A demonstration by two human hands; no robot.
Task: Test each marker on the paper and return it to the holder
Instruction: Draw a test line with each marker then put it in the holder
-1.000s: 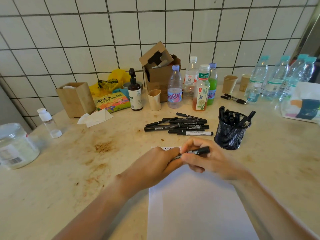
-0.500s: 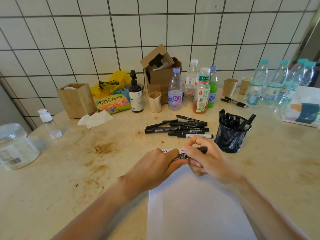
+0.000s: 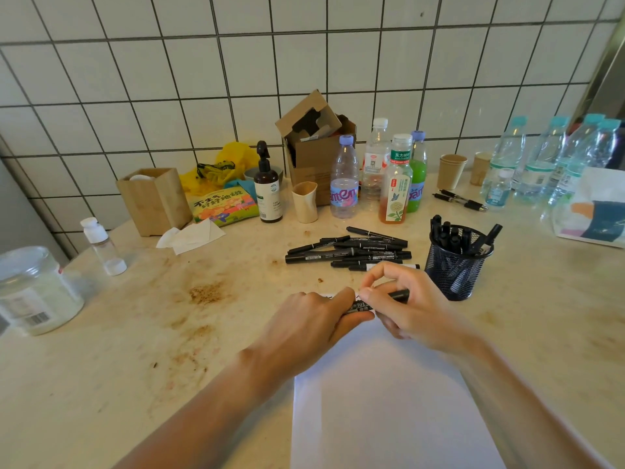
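Both hands hold one black marker (image 3: 363, 305) level over the far edge of the white paper (image 3: 382, 401). My left hand (image 3: 311, 319) grips its left end, which is hidden in the fingers. My right hand (image 3: 402, 306) pinches the barrel, with the black end sticking out to the right. A pile of several black markers (image 3: 351, 252) lies on the counter just beyond the hands. The black mesh holder (image 3: 455, 265), with several markers standing in it, is right of the pile. Black scribbles show on the paper's far edge between the hands.
Bottles (image 3: 395, 184), a cardboard box (image 3: 314, 147), paper cups (image 3: 451, 170) and two pens (image 3: 460, 199) line the tiled wall. A wooden box (image 3: 154, 199), tissue (image 3: 191, 236), small bottle (image 3: 103, 247) and plastic jar (image 3: 35, 292) stand at left. Water bottles (image 3: 548, 160) crowd the far right.
The right hand's fingers have slid left along the marker toward the left hand, so less of the barrel shows between them. The camera view has dipped slightly.
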